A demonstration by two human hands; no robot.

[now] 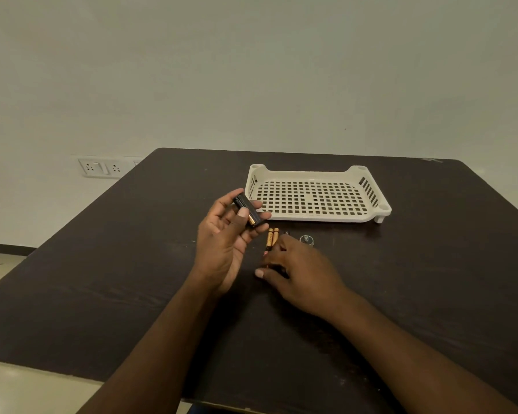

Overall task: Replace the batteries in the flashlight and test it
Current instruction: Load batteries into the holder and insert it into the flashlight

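My left hand (226, 234) holds a small black battery holder (247, 210) above the table, thumb on top and fingers curled beneath; a gold battery shows inside it. Two gold batteries (272, 238) lie side by side on the dark table just right of that hand. My right hand (299, 268) rests low on the table with its fingers over the near ends of these batteries; something thin and dark lies under the fingers, and I cannot tell whether it is gripped. A small round metal flashlight part (307, 239) sits right of the batteries.
A white perforated plastic tray (371, 192) stands behind the batteries, nothing inside it. The dark wooden table (132, 279) ends near my body at the bottom. A wall socket panel (102, 167) is at the far left.
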